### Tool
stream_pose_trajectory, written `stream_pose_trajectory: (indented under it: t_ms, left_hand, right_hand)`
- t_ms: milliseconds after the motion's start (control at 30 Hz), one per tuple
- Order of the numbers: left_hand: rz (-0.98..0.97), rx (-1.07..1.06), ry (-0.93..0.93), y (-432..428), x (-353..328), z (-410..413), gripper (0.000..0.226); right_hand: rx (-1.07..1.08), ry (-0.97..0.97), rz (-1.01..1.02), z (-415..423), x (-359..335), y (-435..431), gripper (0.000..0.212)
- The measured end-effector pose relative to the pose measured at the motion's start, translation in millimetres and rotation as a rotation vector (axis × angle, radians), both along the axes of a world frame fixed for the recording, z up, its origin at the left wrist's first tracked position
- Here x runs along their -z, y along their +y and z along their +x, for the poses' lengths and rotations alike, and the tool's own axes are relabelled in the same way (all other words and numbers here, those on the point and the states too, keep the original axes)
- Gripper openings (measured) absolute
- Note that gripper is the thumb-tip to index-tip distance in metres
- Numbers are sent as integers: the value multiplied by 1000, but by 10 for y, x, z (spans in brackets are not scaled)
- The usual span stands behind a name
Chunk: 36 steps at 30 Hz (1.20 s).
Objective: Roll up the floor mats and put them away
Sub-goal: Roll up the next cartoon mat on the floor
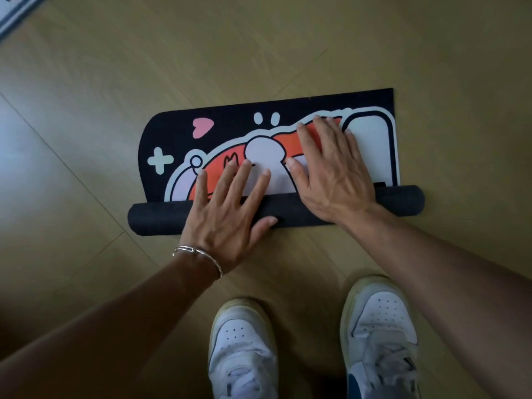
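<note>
the floor mat (178,122) was faced with a smooth, matt printed surface, and its rolled backing (155,218) was seen as dark, finely textured matt cloth. the floor (115,82) was laid in wood-look planks with a soft sheen. a thin, shiny metal bracelet (201,254) was worn. the shoes (241,341) were made of white, perforated, leather-like material.

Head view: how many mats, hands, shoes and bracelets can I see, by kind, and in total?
Mat: 1
Hands: 2, left hand and right hand
Shoes: 2, left shoe and right shoe
Bracelet: 1
Total: 6
Striped corner, top left: unclear, not counted.
</note>
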State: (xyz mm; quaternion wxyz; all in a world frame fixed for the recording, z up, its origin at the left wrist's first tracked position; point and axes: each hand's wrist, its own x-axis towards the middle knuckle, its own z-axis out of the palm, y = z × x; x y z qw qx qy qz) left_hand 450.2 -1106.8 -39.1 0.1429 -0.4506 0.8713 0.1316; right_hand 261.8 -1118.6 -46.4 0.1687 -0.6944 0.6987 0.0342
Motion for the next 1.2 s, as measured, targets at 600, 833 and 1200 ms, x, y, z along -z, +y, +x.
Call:
stream_pose_trajectory:
  t_ms: [600, 833, 1200]
  left_hand:
    - [-47, 77, 7, 247, 42, 128, 63]
    - [-48, 114, 24, 229, -14, 145, 58]
    - [6, 157, 85, 654, -42, 316, 72]
  right_hand:
    - [-202, -18, -100, 29, -59, 911, 62]
    - [-199, -58, -110, 1, -58, 874, 54]
    - [-231, -79, -21, 73, -113, 1252, 47]
